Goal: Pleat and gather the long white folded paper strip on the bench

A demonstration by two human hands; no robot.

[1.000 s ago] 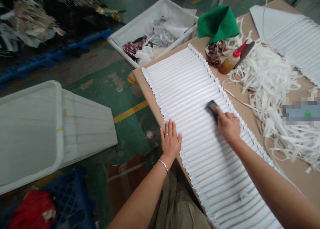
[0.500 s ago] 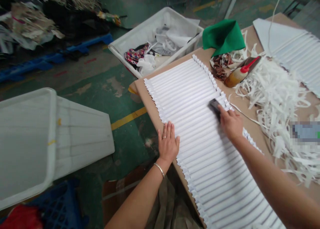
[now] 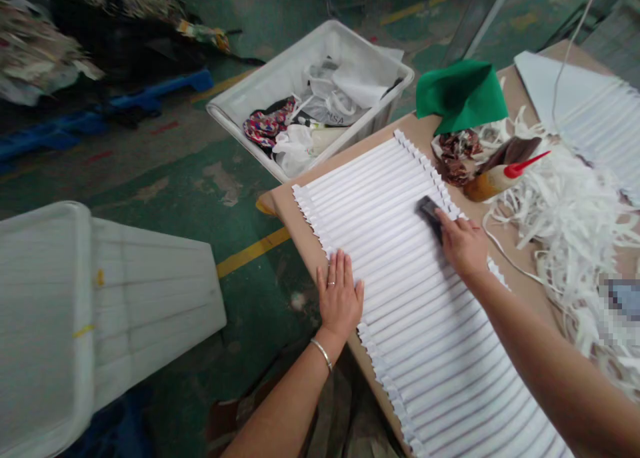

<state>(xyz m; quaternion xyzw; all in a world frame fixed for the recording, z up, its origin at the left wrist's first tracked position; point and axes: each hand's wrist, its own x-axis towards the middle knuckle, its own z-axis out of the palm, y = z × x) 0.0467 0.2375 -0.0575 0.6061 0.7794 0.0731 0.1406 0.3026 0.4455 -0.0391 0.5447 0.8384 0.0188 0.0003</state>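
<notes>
White pleated material (image 3: 415,291) with ruffled, notched edges runs lengthwise over the brown tabletop. On its left edge my left hand (image 3: 341,299) lies flat, fingers stretched out and holding nothing. My right hand (image 3: 465,248) grips a small black block-shaped tool (image 3: 429,211), which rests on the pleats close to the right edge. Fingers cover the tool's rear, and its exact kind does not show. Just beyond that hand lies a bottle (image 3: 493,181) of amber liquid with a red nozzle, tipped on its side.
Loose white strips (image 3: 575,225) pile up along the right. Green cloth (image 3: 463,95) and a second pleated piece (image 3: 595,118) lie farther back. A white bin (image 3: 320,165) of bags and fabric stands past the table corner; another pale bin (image 3: 155,298) is at left.
The view has shifted, so table and bins sit lower in the picture. Relative to the pleats, my right hand with the black tool is slightly nearer the far end. My left hand remains flat.
</notes>
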